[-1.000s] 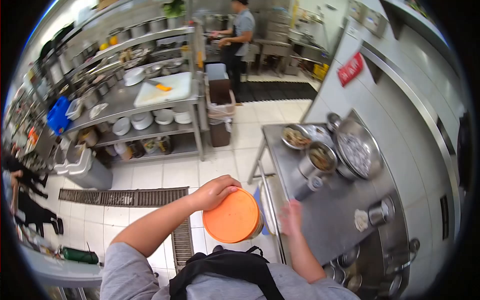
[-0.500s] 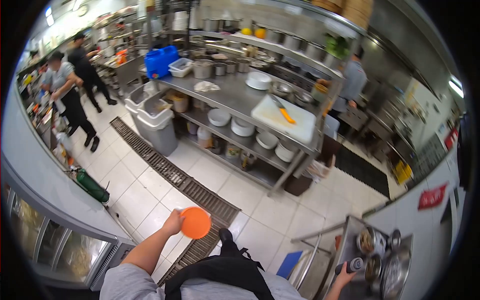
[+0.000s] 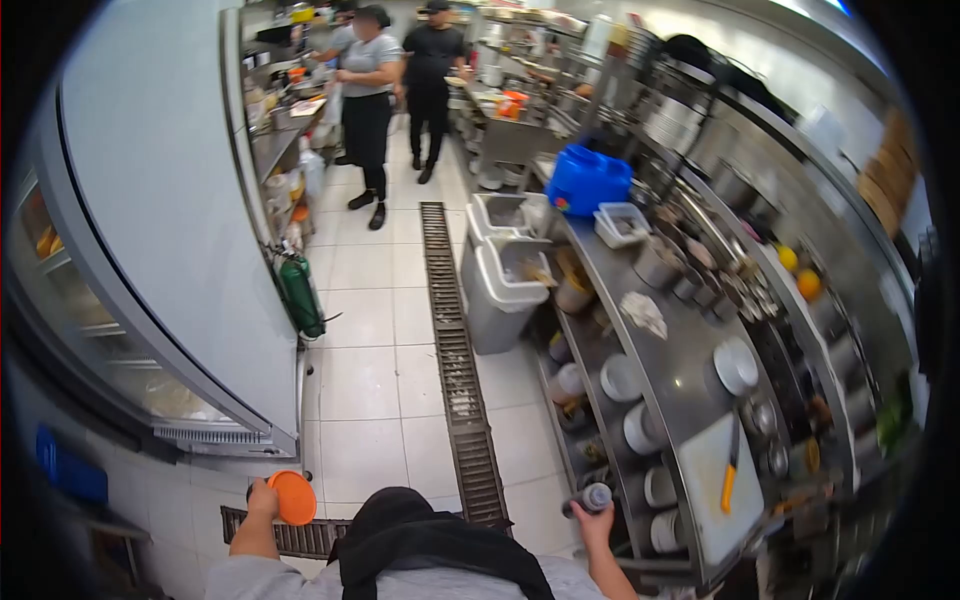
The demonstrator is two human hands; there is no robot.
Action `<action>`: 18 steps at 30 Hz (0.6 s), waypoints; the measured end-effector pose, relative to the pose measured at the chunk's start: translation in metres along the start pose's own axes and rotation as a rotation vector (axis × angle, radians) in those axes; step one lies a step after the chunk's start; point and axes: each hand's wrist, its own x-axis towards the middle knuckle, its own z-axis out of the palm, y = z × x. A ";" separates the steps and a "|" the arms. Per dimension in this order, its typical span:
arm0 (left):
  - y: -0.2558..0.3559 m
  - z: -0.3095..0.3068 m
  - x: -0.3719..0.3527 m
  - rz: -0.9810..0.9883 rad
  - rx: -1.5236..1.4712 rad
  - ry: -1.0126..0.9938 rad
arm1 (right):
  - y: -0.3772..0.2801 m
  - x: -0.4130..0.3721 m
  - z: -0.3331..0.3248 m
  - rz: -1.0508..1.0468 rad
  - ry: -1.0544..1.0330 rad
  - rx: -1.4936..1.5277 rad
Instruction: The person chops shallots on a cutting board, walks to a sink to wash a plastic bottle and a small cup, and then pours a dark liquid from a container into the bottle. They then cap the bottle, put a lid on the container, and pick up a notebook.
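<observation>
My left hand (image 3: 262, 499) grips an orange round lid (image 3: 294, 498) by its edge, held out low in front of me on the left. Its flat face points up; whether anything is beneath it I cannot see. On the right, my right hand (image 3: 597, 522) is closed around a small dark bottle (image 3: 592, 497) with a greyish top; its label is too blurred to read. The bottle is beside the steel worktable's lower shelf, apart from the white bowls (image 3: 641, 428) there.
A floor drain grate (image 3: 455, 350) runs down the aisle. Grey bins (image 3: 505, 300) and a steel worktable (image 3: 650, 370) with a cutting board (image 3: 712, 490) and orange-handled knife (image 3: 729, 487) line the right. A refrigerator (image 3: 150, 200) stands left. Co-workers (image 3: 370, 90) stand farther up the aisle.
My view has turned left, so the aisle runs straight ahead and the worktable lies to my right. Both hands keep hold of the orange lid and the bottle.
</observation>
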 end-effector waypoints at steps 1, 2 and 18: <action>-0.007 0.010 0.007 -0.035 -0.018 0.003 | -0.011 0.032 0.037 -0.012 -0.119 0.051; -0.012 0.020 0.014 -0.053 -0.133 0.051 | -0.036 0.057 0.072 0.018 -0.158 0.152; 0.276 -0.012 0.331 0.053 -0.481 -0.023 | -0.088 0.301 0.316 0.174 -0.235 -0.373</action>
